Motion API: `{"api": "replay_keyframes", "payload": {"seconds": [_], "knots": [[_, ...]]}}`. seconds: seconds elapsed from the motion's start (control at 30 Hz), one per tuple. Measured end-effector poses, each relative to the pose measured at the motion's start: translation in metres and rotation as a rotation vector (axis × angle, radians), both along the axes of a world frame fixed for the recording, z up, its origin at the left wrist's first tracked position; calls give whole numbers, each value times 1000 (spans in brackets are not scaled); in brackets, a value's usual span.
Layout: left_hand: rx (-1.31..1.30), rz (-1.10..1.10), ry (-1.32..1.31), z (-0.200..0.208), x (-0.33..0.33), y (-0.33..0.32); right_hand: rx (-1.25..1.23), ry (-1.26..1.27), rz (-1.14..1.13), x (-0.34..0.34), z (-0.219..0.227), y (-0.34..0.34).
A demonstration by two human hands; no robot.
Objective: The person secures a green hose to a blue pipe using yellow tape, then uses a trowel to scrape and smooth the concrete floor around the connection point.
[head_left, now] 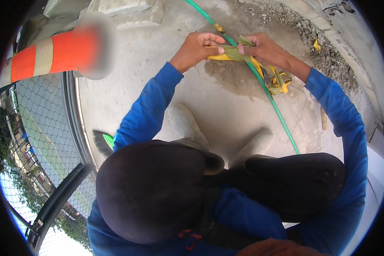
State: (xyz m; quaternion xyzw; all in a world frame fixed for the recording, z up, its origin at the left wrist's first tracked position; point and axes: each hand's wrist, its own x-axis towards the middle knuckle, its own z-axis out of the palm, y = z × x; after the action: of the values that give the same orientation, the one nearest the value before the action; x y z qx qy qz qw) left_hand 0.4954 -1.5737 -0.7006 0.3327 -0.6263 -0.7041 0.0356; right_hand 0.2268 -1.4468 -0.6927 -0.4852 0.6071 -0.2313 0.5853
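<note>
**Yellow Strip (231, 53) Held Across Green Hose (280, 117)**

At the upper center of the frame, a person's left hand (199, 51) and right hand (263, 49) each pinch the strip between thumb and fingers, its loose tail (280, 87) bunched to the right. Whether it wraps the hose is hard to tell. Pale concrete floor (123, 83) lies below; a dark-bristled brush (101, 143) sits at left.

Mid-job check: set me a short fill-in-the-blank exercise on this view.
The left hand and right hand hold a strip coloured olive-green and ____.
The long, thin hose is coloured ____.
The person's sleeves are coloured ____.
The bristly brush lies on the person's ____ side.

Missing words: yellow; green; blue; left.
</note>
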Motion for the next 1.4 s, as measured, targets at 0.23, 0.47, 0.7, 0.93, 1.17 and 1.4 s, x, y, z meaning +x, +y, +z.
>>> {"api": "replay_keyframes", "payload": {"seconds": [0.23,0.47,0.7,0.93,1.17,1.4], "knots": [[-1170,57,-112,-51,-23,-51,-299,749,55,-82,-22,-28],[-1594,-748,-258,-70,-69,-95,-345,547,-114,-110,-33,-33],[-1439,-709,-81,-13,-65,-94,-365,536,-14,-62,-22,-37],[-1427,-627,206,15,-53,-97,-306,227,-31,-10,-7,-26],[-1470,-564,299,33,-44,-91,-272,608,161,-69,-10,-34],[-1402,-550,322,61,-49,-74,-335,283,41,-49,13,-42]]}}
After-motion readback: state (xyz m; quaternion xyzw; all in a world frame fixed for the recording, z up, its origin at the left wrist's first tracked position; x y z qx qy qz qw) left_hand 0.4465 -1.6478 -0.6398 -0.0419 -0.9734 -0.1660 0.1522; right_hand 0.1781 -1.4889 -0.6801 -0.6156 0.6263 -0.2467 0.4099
